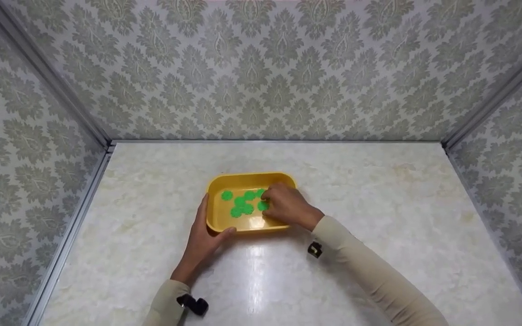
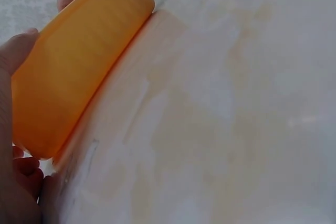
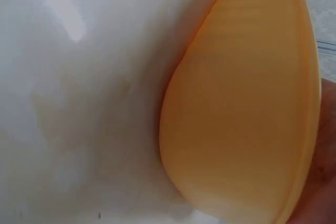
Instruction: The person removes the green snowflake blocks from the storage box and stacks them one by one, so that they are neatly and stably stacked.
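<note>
A yellow plastic tray point(image 1: 213, 217) with raised walls sits on the table, and several green scalloped-edged discs point(image 1: 227, 195) lie spread across its floor. My left hand point(image 1: 204, 242) grips its left front corner, thumb on the front wall and fingers against the left side. The left wrist view shows the thumb and curled fingers against the tray wall point(image 2: 79, 66). Over the right wall my right hand point(image 1: 288, 203) reaches into the tray, its bent fingers among the discs on the right. Whether they pinch one is hidden; in the right wrist view the tray's wall point(image 3: 241, 108) blocks the fingertips.
The tray stands on a pale marbled tabletop point(image 1: 379, 190). Patterned panels point(image 1: 252, 68) rise behind the table and at both sides, with metal strips at their corners. A small black device point(image 1: 193, 304) is worn at the left wrist, another point(image 1: 315, 249) at the right.
</note>
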Demonstrator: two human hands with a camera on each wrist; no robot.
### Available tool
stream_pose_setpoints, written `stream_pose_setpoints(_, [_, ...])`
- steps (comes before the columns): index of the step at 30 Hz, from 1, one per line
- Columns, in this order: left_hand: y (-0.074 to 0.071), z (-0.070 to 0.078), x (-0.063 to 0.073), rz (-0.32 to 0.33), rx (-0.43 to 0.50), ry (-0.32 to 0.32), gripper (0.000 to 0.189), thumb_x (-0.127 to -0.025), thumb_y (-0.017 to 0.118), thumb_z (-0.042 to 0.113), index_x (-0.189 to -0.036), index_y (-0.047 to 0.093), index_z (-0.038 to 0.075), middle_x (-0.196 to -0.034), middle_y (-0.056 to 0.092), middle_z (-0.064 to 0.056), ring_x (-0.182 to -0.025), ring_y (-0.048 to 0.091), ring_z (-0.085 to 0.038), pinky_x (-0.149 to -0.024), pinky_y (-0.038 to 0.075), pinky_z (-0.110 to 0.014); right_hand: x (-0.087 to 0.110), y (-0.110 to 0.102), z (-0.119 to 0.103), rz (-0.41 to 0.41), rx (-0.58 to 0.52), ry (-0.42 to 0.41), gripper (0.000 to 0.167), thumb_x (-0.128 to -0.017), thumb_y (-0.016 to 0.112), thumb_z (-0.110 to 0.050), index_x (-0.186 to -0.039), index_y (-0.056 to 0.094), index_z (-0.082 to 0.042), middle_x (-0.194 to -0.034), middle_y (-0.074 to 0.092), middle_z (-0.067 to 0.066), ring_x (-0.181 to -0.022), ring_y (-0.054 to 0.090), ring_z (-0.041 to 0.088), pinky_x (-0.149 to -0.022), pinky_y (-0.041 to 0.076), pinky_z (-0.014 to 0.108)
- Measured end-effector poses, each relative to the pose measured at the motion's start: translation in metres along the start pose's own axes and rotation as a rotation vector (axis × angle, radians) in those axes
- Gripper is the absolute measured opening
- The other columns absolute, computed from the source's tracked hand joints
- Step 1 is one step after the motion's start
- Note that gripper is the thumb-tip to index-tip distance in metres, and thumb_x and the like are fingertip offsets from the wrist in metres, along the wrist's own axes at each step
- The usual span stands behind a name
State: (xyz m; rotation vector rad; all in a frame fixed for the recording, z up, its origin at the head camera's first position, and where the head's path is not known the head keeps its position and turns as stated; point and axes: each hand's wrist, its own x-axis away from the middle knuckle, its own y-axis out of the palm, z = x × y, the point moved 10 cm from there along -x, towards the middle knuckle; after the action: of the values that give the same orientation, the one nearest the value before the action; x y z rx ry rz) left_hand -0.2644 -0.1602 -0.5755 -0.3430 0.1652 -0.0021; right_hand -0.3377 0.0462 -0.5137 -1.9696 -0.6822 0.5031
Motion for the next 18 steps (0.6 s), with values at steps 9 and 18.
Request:
stream_pose_setpoints(9, [-0.0016, -0.0001, 0.0017, -0.003, -0.008, -0.019, 0.118, -0.094, 0.091, 0.029, -0.178, 0.01, 0.012, -0.183, 0.019, -0.009, -0.167, 0.023, -0.028, -0.133, 0.022, -0.051, -0.0036, 0.0059, -0.0016, 0.038, 0.045, 0.01, 0.02, -0.084, 0.085, -0.006, -0.075, 0.068, -0.012, -0.069, 0.039, -0.003, -0.071, 0.037, 0.016, -0.063, 0.032, 0.035])
stream_pose_setpoints(18, [0.0016, -0.0034, 0.004, 0.011, 0.034, -0.048, 0.118, -0.094, 0.091, 0.027, -0.179, 0.01, 0.017, -0.183, 0.018, -0.005, -0.166, 0.024, -0.024, -0.132, 0.025, -0.048, -0.0021, 0.0066, 0.0002, 0.063, 0.086, -0.009, 0.022, -0.086, 0.092, -0.013, -0.078, 0.072, -0.012, -0.07, 0.05, -0.002, -0.072, 0.044, 0.017, -0.064, 0.035, 0.034])
